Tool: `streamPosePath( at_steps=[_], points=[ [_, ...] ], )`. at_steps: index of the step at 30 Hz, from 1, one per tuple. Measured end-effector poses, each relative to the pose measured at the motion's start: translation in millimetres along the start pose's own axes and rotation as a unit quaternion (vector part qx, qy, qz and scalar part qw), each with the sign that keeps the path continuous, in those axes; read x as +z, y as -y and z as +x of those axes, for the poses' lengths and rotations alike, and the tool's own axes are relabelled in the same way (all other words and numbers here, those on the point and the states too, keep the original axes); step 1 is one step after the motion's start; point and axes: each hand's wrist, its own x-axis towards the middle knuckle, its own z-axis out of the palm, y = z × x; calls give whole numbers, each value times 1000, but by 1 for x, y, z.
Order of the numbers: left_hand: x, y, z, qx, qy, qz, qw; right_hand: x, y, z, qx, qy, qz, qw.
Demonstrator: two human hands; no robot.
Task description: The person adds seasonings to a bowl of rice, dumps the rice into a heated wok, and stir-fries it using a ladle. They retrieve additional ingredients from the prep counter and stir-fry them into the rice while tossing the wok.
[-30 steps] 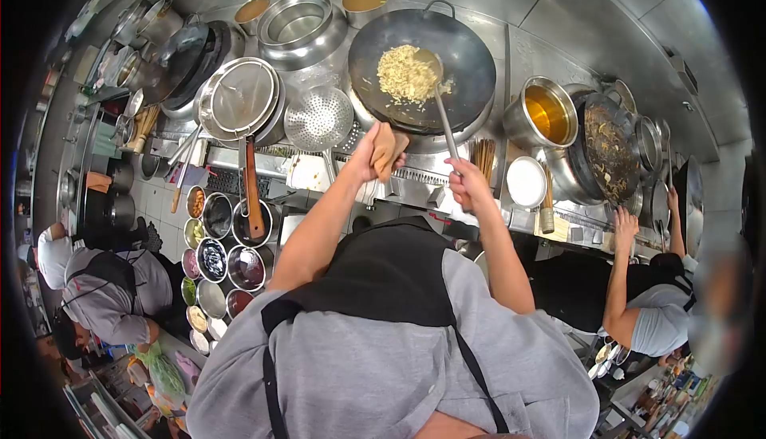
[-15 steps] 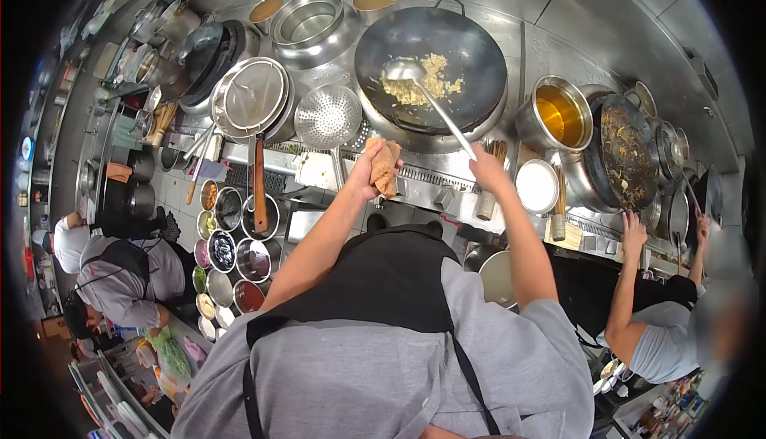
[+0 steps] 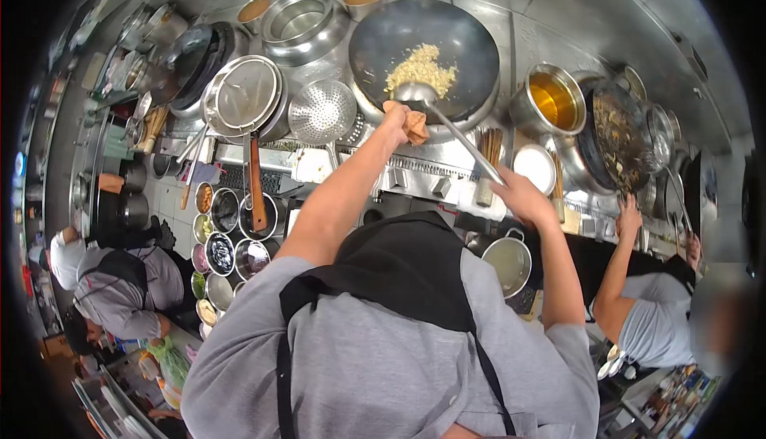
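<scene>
In the head view, my left hand [image 3: 393, 118] is closed around a folded orange-brown cloth [image 3: 416, 129] at the near rim of a large black wok [image 3: 375, 52]. Whether it also grips a wok handle beneath the cloth is hidden. My right hand [image 3: 523, 195] holds the end of a long-handled metal ladle [image 3: 465, 141]. The ladle's bowl is inside the wok, against the near side of a pile of what looks like fried rice [image 3: 427, 70].
Left of the wok are a perforated skimmer [image 3: 322, 111] and a wooden-handled strainer [image 3: 243, 94]. A pot of amber liquid [image 3: 552, 104] stands on its right. Several ingredient bowls [image 3: 220, 253] sit lower left. A co-worker's hand [image 3: 629, 217] is by another wok [image 3: 618, 136] at right.
My left hand has carried the cloth up and right to the wok's near rim. My right hand has come back toward me, drawing the ladle's bowl to the near side of the rice.
</scene>
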Motion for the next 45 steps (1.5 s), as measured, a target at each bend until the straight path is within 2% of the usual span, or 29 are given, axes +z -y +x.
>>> streamPosePath(
  at_steps=[1,3,5,7,8,10,11,13,16,18,20,21,22,23,25,27,29,30,31,33,36,38,39,40,41,42,43,44,45],
  points=[
    [3,9,-1,-11,-1,-5,1000,15,-14,11,-49,-50,-55,996],
    [21,5,-57,-63,-6,-50,997,-6,-2,3,-65,-35,-41,996],
    [20,-14,-94,-171,94,-39,980,-52,40,-25,-45,-1,-46,998],
    [29,-13,-115,-124,52,-36,990,-83,75,-45,117,87,-25,989],
    [30,-12,-123,-96,31,-36,994,-74,64,-34,62,41,-66,995],
    [-19,25,-67,28,67,-10,997,-34,18,6,-46,-57,-142,987],
    [-45,46,-41,87,85,2,993,-15,14,19,-22,-99,-139,985],
    [-77,70,-27,64,81,-15,995,15,25,41,22,-184,-133,974],
    [-106,85,-52,-23,26,-25,999,-2,40,-2,-64,-201,23,977],
    [-94,78,-97,-71,-4,10,997,-33,39,-45,-86,-156,7,984],
    [-79,50,-103,-103,248,-64,961,-71,52,-90,2,-44,47,998],
    [-55,28,-116,-98,235,-79,964,-85,60,-103,65,6,60,996],
    [-31,7,-129,-92,221,-94,966,-88,59,-101,76,33,39,996],
    [6,-11,-147,-68,70,-81,992,-92,58,-97,85,56,19,995],
    [-1,-9,-113,-28,103,-22,994,-48,-10,-33,-107,-29,-145,983],
    [-62,31,-27,8,168,61,984,-6,-28,26,-121,-160,-134,970],
    [-124,61,55,-29,395,5,918,0,2,24,-55,-132,137,980],
    [-129,63,47,-53,317,-18,947,-6,7,14,-16,-57,287,956],
    [-136,74,30,-80,235,-41,968,0,-2,8,-40,-49,435,898],
    [-105,79,-36,16,18,-19,1000,-4,11,-21,-38,18,594,803],
    [-109,73,-12,-17,202,-85,975,10,24,-25,40,23,636,770],
    [-59,48,-36,16,113,-81,990,15,63,-25,-5,-81,634,769],
    [-44,42,-33,44,66,-78,994,15,76,-23,-31,-133,631,764],
    [-37,36,-25,49,63,-78,994,13,78,-18,-110,-116,586,794],
    [-31,29,-17,54,61,-77,994,11,87,-5,-164,-182,477,844],
    [-31,28,-2,60,103,-83,989,9,100,13,-215,-245,358,875],
    [-34,32,35,88,61,-43,993,6,113,32,-262,-303,234,886],
    [-30,27,29,76,83,-46,993,-10,128,47,-376,-397,62,835],
    [-27,23,17,62,103,-49,992,-26,141,66,-469,-470,-112,740]
  ],
)
